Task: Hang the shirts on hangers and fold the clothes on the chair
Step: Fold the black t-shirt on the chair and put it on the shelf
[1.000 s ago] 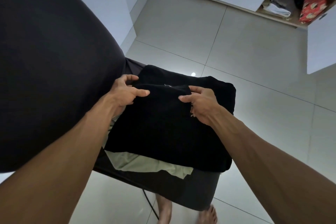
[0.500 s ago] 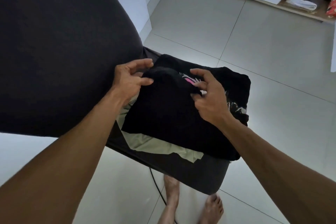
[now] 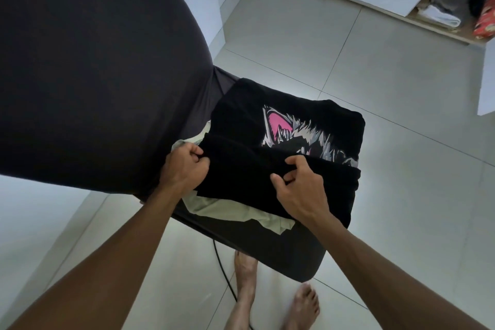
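Dim cool light, wide-angle edge distortion, slight blur

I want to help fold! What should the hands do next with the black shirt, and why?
Probably lift the gripped edge and draw it up off the pile. Both the left hand and the right hand already pinch the black shirt along its near fold, and it lies atop a pale garment on the chair.

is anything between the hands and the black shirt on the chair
Nothing visible. The left hand and right hand both already pinch a fold of the black shirt, which lies on pale clothes.
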Tool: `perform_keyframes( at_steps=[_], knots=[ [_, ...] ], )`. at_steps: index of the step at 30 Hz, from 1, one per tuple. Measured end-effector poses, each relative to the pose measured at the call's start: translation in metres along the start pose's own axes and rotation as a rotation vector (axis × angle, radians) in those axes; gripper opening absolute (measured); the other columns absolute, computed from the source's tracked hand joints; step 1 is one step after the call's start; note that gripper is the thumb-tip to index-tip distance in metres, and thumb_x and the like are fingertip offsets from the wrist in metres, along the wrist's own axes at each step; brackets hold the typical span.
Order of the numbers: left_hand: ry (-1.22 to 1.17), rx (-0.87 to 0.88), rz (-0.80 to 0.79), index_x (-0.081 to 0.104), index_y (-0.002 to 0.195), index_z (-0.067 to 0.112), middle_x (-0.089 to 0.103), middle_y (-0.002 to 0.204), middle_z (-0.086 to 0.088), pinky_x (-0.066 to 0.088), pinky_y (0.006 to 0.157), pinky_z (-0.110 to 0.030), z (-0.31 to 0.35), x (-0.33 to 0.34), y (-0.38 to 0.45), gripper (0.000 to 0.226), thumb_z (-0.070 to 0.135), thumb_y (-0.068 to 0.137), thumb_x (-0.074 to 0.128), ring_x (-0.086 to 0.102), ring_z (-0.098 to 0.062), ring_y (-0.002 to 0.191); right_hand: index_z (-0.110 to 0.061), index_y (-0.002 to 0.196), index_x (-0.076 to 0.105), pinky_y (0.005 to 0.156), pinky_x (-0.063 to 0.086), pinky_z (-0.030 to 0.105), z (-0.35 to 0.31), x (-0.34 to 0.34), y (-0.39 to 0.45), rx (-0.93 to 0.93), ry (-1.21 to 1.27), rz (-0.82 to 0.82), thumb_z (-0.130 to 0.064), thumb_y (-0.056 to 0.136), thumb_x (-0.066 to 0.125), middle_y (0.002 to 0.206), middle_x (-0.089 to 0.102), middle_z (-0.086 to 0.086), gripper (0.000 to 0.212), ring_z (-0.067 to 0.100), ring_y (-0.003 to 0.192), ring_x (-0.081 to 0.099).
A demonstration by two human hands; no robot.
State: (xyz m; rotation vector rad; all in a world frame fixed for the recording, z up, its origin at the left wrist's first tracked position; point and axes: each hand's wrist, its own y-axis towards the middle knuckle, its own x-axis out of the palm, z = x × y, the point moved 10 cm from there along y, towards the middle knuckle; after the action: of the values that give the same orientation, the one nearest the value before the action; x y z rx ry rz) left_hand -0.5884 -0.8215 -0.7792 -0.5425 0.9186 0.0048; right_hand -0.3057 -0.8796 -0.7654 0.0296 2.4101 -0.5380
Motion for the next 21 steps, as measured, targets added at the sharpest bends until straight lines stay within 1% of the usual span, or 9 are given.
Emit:
perform_keyframes(
  at_steps=[1, 3, 6, 8, 10, 13, 16, 18, 21],
  knots=[
    [0.031, 0.005, 0.016, 0.064, 0.099, 0.023, 0.064, 0.096, 0.002, 0.055, 0.084, -0.040, 0.005, 0.003, 0.003, 0.027, 0.041, 0.081, 0.072, 0.064, -0.019, 0.088, -0.022, 0.129, 0.047, 0.073, 0.059, 0.034, 0.000, 0.004, 0.001, 0.046, 0.013, -0.012, -0.034, 0.091, 0.070, 0.089, 0.067, -0.004, 0.046, 0.011, 0.077, 0.066],
    [0.138, 0.010, 0.018, 0.062, 0.106, 0.019, 0.064, 0.102, 0.000, 0.054, 0.087, -0.046, 0.014, 0.009, 0.009, 0.048, 0.057, 0.078, 0.072, 0.063, -0.022, 0.096, -0.024, 0.130, 0.043, 0.071, 0.060, 0.038, -0.003, 0.011, 0.004, 0.091, 0.045, -0.030, -0.026, 0.093, 0.069, 0.080, 0.069, -0.003, 0.045, 0.013, 0.073, 0.068],
    [0.113, -0.008, 0.105, 0.054, 0.113, 0.020, 0.063, 0.112, -0.003, 0.050, 0.094, -0.049, 0.024, 0.003, 0.015, 0.052, 0.050, 0.078, 0.078, 0.059, -0.026, 0.108, -0.022, 0.124, 0.048, 0.067, 0.061, 0.037, 0.001, 0.010, 0.010, 0.145, 0.138, 0.015, -0.008, 0.092, 0.062, 0.074, 0.068, -0.001, 0.037, 0.013, 0.068, 0.067],
    [0.143, 0.130, 0.141, 0.049, 0.121, 0.024, 0.055, 0.122, -0.003, 0.046, 0.098, -0.048, 0.042, 0.003, 0.013, 0.054, 0.043, 0.079, 0.078, 0.053, -0.026, 0.115, -0.019, 0.120, 0.051, 0.063, 0.059, 0.032, 0.005, 0.004, 0.011, 0.151, 0.176, 0.053, -0.004, 0.090, 0.059, 0.075, 0.066, -0.002, 0.035, 0.013, 0.068, 0.066],
    [0.328, 0.328, 0.113, 0.047, 0.133, 0.031, 0.046, 0.130, -0.003, 0.041, 0.100, -0.048, 0.062, 0.011, 0.009, 0.058, 0.044, 0.082, 0.074, 0.044, -0.026, 0.121, -0.020, 0.123, 0.051, 0.062, 0.052, 0.029, 0.001, 0.005, 0.011, 0.099, 0.077, 0.030, -0.008, 0.090, 0.059, 0.088, 0.063, -0.003, 0.035, 0.011, 0.076, 0.061],
    [0.535, 0.449, 0.003, 0.051, 0.134, 0.033, 0.036, 0.140, 0.002, 0.033, 0.107, -0.048, 0.083, 0.024, 0.013, 0.054, 0.044, 0.084, 0.071, 0.032, -0.026, 0.128, -0.023, 0.133, 0.048, 0.077, 0.050, 0.030, 0.006, -0.012, 0.020, 0.018, -0.215, 0.082, -0.013, 0.088, 0.059, 0.121, 0.046, -0.001, 0.047, 0.016, 0.109, 0.047],
    [0.567, 0.506, -0.090, 0.052, 0.131, 0.030, 0.040, 0.137, 0.008, 0.022, 0.111, -0.042, 0.103, 0.038, 0.012, 0.053, 0.034, 0.080, 0.067, 0.029, -0.021, 0.130, -0.026, 0.133, 0.048, 0.102, 0.043, 0.042, 0.030, -0.035, 0.036, 0.077, -0.391, -0.007, -0.017, 0.080, 0.063, 0.134, 0.043, -0.002, 0.056, 0.023, 0.127, 0.035],
    [0.507, 0.595, -0.099, 0.055, 0.127, 0.029, 0.047, 0.131, 0.009, 0.019, 0.111, -0.040, 0.128, 0.048, 0.002, 0.050, 0.031, 0.078, 0.064, 0.033, -0.018, 0.127, -0.026, 0.124, 0.052, 0.106, 0.037, 0.044, 0.041, -0.046, 0.045, 0.061, -0.471, -0.091, -0.024, 0.082, 0.063, 0.128, 0.050, -0.003, 0.044, 0.023, 0.126, 0.037],
    [0.525, 0.722, -0.152, 0.058, 0.119, 0.030, 0.052, 0.124, 0.008, 0.017, 0.111, -0.043, 0.163, 0.079, -0.017, 0.036, 0.042, 0.084, 0.057, 0.036, -0.018, 0.124, -0.025, 0.108, 0.058, 0.098, 0.045, 0.046, 0.050, -0.054, 0.057, -0.007, -0.500, -0.216, -0.032, 0.089, 0.059, 0.108, 0.058, -0.001, 0.020, 0.023, 0.112, 0.046]
  ],
)
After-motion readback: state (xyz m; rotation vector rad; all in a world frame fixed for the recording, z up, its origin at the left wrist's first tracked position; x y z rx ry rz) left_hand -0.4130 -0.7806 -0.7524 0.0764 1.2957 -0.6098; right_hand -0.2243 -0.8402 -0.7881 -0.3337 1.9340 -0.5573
